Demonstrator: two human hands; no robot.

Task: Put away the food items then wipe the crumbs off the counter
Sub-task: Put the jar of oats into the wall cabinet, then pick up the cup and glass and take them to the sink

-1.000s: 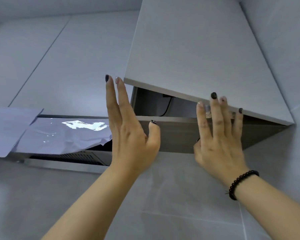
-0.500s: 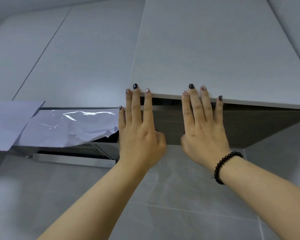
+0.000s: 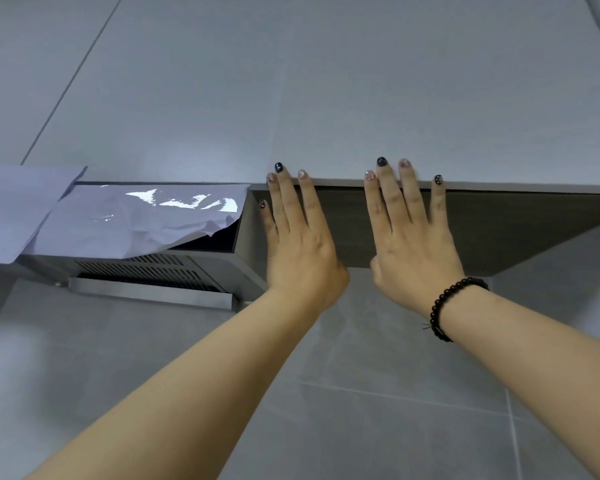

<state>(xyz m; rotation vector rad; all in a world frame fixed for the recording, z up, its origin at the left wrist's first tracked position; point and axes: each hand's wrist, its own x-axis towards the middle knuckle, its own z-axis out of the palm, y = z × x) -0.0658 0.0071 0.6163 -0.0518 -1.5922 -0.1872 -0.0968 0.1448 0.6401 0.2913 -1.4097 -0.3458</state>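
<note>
At the far left, crinkled silvery protective film (image 3: 118, 220) hangs over the steel range hood with its slotted vents (image 3: 142, 271). Next to it the left hand (image 3: 298, 244) lies flat, fingers straight and slightly spread, fingertips on the lower edge of the pale grey upper cabinet door (image 3: 361, 98). Just beside it the right hand (image 3: 409, 244), a black bead bracelet (image 3: 447, 306) at its wrist, presses the same edge the same way. Neither holds anything. The door looks shut or nearly so; an even push from both palms along that edge should seat it without a slam. The food items are out of sight, presumably inside; the bench is not in view.
</note>
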